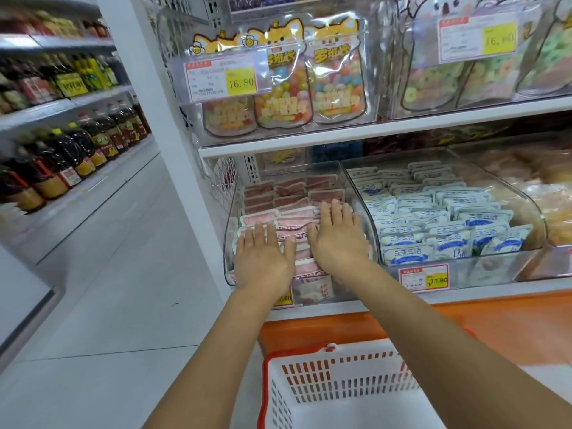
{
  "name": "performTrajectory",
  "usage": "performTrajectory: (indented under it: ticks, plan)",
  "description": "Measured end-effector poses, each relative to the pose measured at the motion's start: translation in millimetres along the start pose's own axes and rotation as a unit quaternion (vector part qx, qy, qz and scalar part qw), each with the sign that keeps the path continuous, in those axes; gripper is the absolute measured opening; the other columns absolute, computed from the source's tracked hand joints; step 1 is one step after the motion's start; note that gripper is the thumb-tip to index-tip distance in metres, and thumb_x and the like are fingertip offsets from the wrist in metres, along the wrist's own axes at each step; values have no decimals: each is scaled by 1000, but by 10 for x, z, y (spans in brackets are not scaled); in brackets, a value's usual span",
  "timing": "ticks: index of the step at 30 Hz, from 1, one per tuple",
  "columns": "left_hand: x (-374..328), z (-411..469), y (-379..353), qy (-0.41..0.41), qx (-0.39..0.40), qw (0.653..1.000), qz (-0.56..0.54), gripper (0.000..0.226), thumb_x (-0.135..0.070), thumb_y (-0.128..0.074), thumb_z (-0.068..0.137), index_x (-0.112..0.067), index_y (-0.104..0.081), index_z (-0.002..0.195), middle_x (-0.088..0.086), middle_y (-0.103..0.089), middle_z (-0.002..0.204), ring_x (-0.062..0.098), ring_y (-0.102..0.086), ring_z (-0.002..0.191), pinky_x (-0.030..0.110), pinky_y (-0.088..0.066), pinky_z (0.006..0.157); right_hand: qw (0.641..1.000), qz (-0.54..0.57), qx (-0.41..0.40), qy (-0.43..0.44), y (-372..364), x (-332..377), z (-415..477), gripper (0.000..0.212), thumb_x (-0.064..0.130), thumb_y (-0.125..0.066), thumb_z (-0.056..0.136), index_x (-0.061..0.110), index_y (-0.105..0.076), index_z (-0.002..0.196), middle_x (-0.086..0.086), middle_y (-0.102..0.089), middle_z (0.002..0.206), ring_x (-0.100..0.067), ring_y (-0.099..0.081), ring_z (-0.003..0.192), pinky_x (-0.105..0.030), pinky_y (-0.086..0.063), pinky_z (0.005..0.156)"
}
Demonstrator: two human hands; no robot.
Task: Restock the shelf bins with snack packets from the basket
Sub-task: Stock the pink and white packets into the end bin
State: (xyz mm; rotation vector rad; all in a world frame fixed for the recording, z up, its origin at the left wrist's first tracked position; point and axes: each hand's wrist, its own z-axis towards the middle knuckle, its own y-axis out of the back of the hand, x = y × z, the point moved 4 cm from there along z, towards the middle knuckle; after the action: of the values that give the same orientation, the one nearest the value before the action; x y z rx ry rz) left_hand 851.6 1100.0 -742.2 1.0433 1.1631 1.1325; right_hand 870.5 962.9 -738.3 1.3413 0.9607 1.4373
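A clear plastic shelf bin on the lower shelf holds several pink snack packets. My left hand lies flat on the packets at the bin's front left, fingers straight. My right hand presses flat on the packets beside it, fingers reaching deeper into the bin. Neither hand holds a packet. A white basket with a red rim stands below my arms at the bottom; the part of its inside that shows holds no packets.
To the right sits a second clear bin full of blue-and-white packets. Candy bags stand in bins on the shelf above. An orange ledge runs under the shelf. Oil bottles line the aisle at left.
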Motion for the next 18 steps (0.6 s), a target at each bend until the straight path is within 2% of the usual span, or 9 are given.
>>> performTrajectory:
  ticks: [4, 7, 10, 12, 15, 18]
  plan:
    - [116, 25, -33, -54, 13, 997, -50, 59, -53, -13, 99, -28, -12, 152, 0, -12, 160, 20, -8, 147, 36, -2, 117, 996, -47, 8, 69, -26, 0, 18, 51, 36, -16, 103, 18, -24, 150, -2, -21, 158, -25, -11, 146, -43, -7, 117]
    - [128, -3, -38, -66, -3, 995, -75, 54, -51, -15, 100, -33, -18, 151, -5, -15, 159, 15, -10, 146, 33, -2, 116, 993, -51, 8, 106, 9, -24, -66, 49, 34, -19, 103, 19, -29, 148, -1, -27, 156, -22, -18, 145, -42, -9, 117]
    - [127, -29, -48, -39, -15, 997, -60, 56, -44, -14, 102, -20, -17, 152, 1, -15, 159, 16, -9, 147, 33, -5, 117, 992, -24, 20, 126, 41, -56, -155, 48, 32, -21, 103, 19, -28, 149, -1, -27, 156, -21, -22, 144, -40, -8, 116]
    - [136, -64, -37, -11, -27, 999, -33, 64, -47, -13, 100, -9, -16, 151, 7, -14, 159, 19, -10, 147, 35, -7, 117, 991, -12, 23, 129, 73, -68, -186, 48, 33, -21, 104, 18, -27, 150, -2, -25, 157, -22, -21, 144, -39, -7, 116]
    - [163, -119, -15, 8, -28, 999, -34, 72, -53, -11, 97, -5, -16, 151, 10, -16, 158, 22, -12, 146, 35, -8, 117, 992, -5, 20, 127, 87, -76, -192, 52, 37, -19, 104, 15, -22, 151, -6, -19, 158, -23, -15, 146, -39, -3, 117]
    - [188, -237, 40, -38, -99, 993, -47, 63, -45, -13, 101, -7, -34, 146, 12, -32, 152, 25, -26, 142, 37, -16, 118, 987, 37, -4, 155, 173, -91, -267, 53, 37, -24, 104, 13, -25, 150, -8, -16, 159, -22, -11, 147, -35, 2, 118]
